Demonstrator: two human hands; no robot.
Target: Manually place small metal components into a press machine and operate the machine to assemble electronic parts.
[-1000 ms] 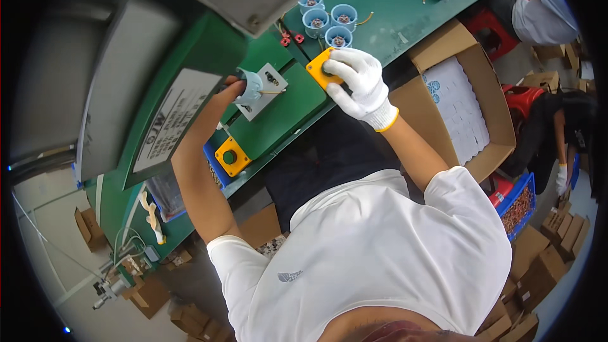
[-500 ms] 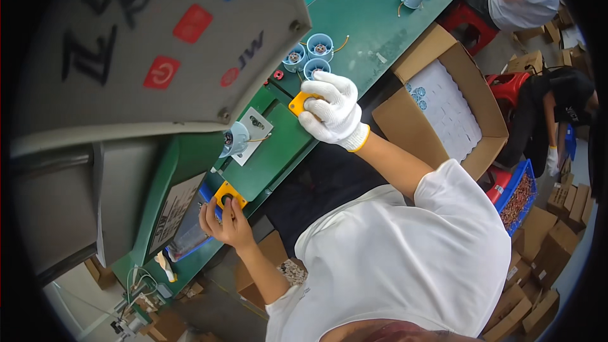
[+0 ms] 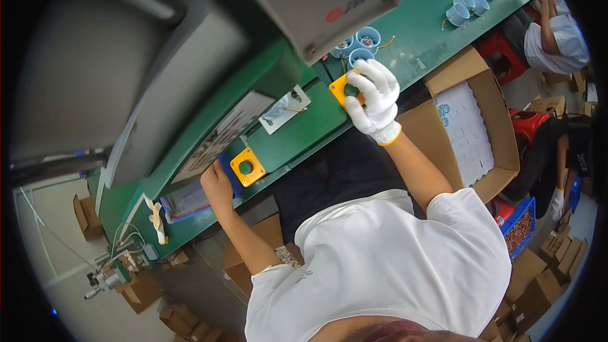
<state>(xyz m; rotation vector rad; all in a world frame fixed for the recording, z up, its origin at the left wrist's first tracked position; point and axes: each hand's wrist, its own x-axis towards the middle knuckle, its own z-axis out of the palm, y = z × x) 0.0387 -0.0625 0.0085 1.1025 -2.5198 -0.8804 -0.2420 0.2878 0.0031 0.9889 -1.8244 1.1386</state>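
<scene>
In a white knit glove, my right hand (image 3: 378, 98) hovers at a yellow push-button box (image 3: 339, 93) with a dark green button. Its fingers are spread and hold nothing. My bare left hand (image 3: 216, 183) reaches in beside a second yellow button box (image 3: 252, 173), over a blue bin (image 3: 185, 205). The green machine's edge hides its fingertips. Between the two boxes, a light blue cup (image 3: 273, 114) rests on a white metal plate (image 3: 292, 106), partly covered by the machine panel. Several light blue cups with wired parts inside (image 3: 367, 38) stand just beyond my right hand.
The machine's grey control box (image 3: 354, 12) overhangs the green bench (image 3: 424, 44). More blue cups (image 3: 464, 3) stand farther right. A large open carton (image 3: 418, 136) is at my right. Two people work on the right, near red stools (image 3: 497, 54). Another glove (image 3: 156, 221) lies at left.
My left hand has left the button of the nearer yellow box and moved in over the blue bin. My right hand has lifted off its button, fingers spreading. The view has shifted left.
</scene>
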